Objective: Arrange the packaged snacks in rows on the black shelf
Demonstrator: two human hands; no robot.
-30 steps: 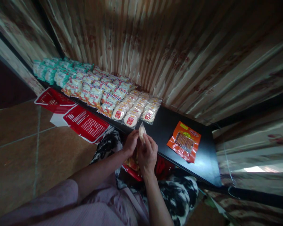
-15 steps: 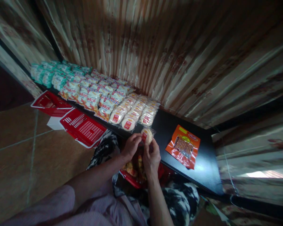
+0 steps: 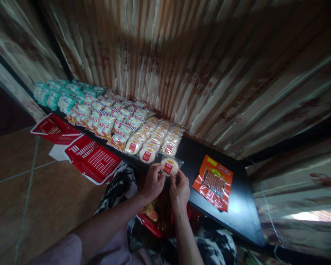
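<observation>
A round white rice cracker pack (image 3: 169, 166) in clear wrap with a red label is pinched between my two hands at the front edge of the black bench. My left hand (image 3: 153, 181) grips its left side, and my right hand (image 3: 180, 187) grips its lower right. Just behind it, rows of similar rice cracker packs (image 3: 147, 154) overlap one another on the bench. To the right of my hands lies an orange snack packet (image 3: 214, 182) with a clear window showing brown sticks.
Blue-and-white snack bags (image 3: 105, 125) and green packets (image 3: 66, 102) fill the left of the black bench (image 3: 238, 221). Red baskets (image 3: 95, 162) stand on the floor at left. Another red basket (image 3: 151, 226) with packets is below my hands. A pleated curtain (image 3: 165, 55) hangs behind.
The held rice cracker pack has turned from tilted to facing up more fully, moving towards the front of the rows. The whole view has shifted slightly.
</observation>
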